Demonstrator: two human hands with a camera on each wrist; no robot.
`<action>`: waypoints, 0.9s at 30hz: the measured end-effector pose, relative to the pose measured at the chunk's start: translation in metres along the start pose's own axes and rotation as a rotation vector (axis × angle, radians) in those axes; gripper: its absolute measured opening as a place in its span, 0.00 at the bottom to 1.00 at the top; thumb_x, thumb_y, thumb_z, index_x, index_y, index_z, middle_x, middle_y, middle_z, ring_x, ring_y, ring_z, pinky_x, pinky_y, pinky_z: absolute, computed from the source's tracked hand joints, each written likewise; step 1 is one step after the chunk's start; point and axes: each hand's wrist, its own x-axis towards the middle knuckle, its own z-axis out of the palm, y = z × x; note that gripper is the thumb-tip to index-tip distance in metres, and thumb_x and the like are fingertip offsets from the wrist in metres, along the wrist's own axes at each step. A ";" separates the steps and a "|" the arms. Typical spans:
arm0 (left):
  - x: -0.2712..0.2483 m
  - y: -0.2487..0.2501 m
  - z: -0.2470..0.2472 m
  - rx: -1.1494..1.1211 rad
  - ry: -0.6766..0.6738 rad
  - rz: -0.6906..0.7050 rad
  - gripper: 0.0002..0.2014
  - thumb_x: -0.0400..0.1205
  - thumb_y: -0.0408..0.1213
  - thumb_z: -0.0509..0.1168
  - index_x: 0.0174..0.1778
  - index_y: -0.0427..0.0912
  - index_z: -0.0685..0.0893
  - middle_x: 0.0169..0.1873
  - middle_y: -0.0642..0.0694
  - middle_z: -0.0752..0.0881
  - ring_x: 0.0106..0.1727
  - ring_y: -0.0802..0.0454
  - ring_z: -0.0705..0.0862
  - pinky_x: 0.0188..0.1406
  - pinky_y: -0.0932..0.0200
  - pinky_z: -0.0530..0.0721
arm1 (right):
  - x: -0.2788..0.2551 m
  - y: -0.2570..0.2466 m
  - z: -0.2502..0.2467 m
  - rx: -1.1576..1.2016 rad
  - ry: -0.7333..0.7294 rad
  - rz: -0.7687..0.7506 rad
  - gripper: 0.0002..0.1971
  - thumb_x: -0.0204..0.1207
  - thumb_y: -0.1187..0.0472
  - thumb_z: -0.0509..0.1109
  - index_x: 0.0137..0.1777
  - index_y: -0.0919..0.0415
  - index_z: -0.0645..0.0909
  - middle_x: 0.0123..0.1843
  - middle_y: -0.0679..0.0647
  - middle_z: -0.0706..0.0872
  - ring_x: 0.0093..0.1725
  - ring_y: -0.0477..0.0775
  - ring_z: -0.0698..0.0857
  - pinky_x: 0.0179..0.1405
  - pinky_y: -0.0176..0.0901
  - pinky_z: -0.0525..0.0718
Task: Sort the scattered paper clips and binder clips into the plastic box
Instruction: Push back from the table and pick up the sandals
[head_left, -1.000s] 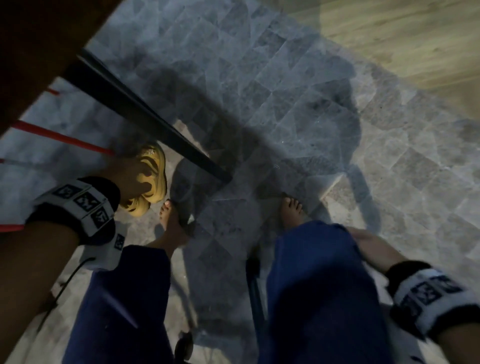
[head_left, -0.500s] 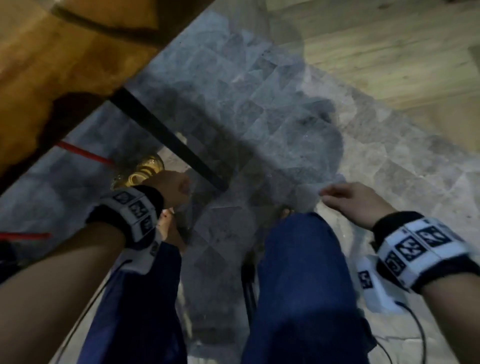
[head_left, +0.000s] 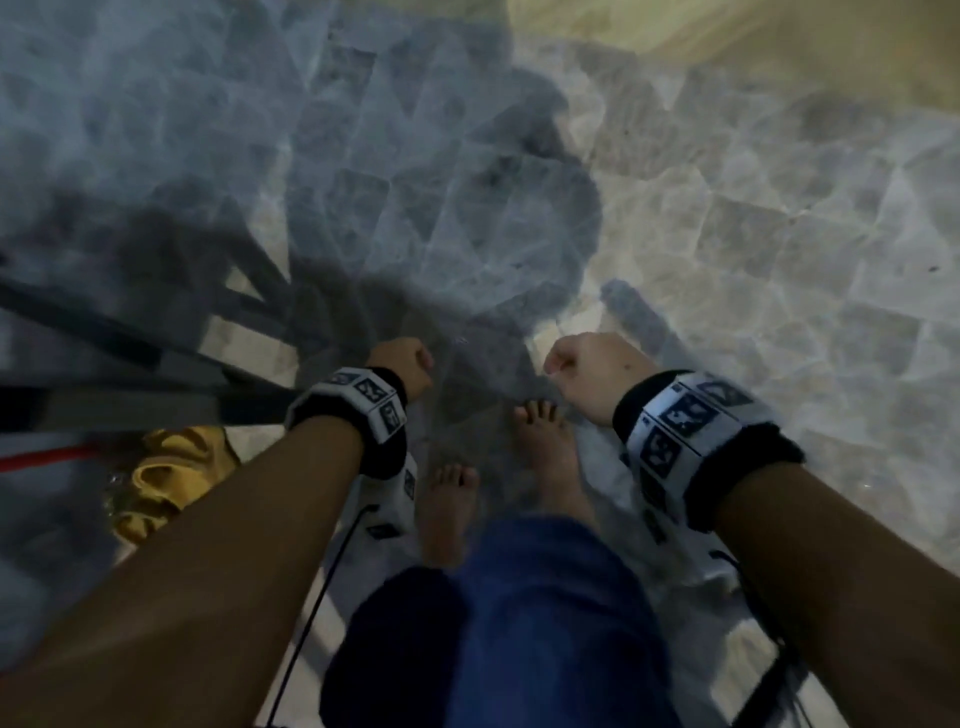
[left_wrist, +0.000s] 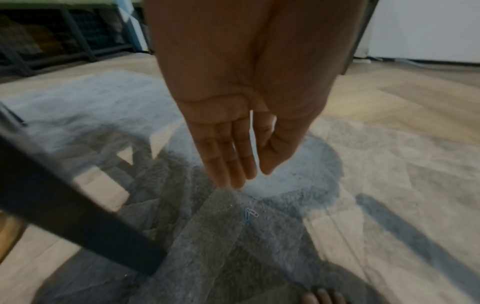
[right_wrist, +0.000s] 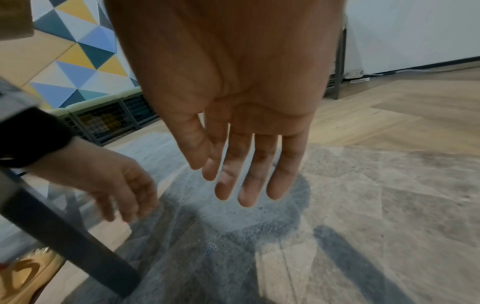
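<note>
Below the fingertips of both hands, two paper clips (left_wrist: 249, 214) lie on the grey rug (left_wrist: 259, 257), one blue and one pale, touching at one end and splayed apart in a narrow V. They sit just beyond the left hand (left_wrist: 241, 115), whose fingers are straight and pressed side by side, pointing down at the rug and holding nothing. The right hand (right_wrist: 233, 115) hangs near it on the other side, fingers straight and slightly spread, also holding nothing; the clips show under it too (right_wrist: 211, 246). Neither hand touches the clips or the rug. Behind the hands, toward the person, two bare feet (head_left: 540, 441) stand on the rug. Beside the left hand a dark metal leg (left_wrist: 78, 222) slants down to the floor, and near the left forearm lies a yellow sandal (head_left: 171, 473). Wooden flooring (right_wrist: 389, 115) borders the rug farther out.
</note>
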 end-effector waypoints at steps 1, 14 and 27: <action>0.015 0.000 0.001 0.026 0.000 0.001 0.16 0.81 0.29 0.60 0.65 0.36 0.79 0.67 0.36 0.79 0.69 0.39 0.76 0.68 0.53 0.72 | 0.013 0.001 0.005 -0.009 -0.026 -0.010 0.14 0.78 0.63 0.59 0.59 0.61 0.80 0.62 0.62 0.82 0.60 0.62 0.81 0.56 0.44 0.77; 0.158 0.025 0.068 0.224 -0.099 0.019 0.21 0.83 0.27 0.58 0.73 0.28 0.70 0.72 0.33 0.73 0.72 0.36 0.73 0.72 0.50 0.71 | 0.086 0.038 0.068 0.003 -0.082 -0.089 0.13 0.78 0.61 0.58 0.57 0.60 0.80 0.61 0.62 0.83 0.61 0.62 0.81 0.58 0.48 0.78; 0.202 0.008 0.121 0.141 0.162 0.054 0.19 0.83 0.25 0.56 0.70 0.31 0.69 0.69 0.30 0.71 0.67 0.33 0.74 0.65 0.46 0.75 | 0.131 0.026 0.099 -0.052 -0.274 -0.092 0.12 0.79 0.61 0.57 0.55 0.65 0.79 0.55 0.62 0.84 0.55 0.62 0.83 0.48 0.47 0.77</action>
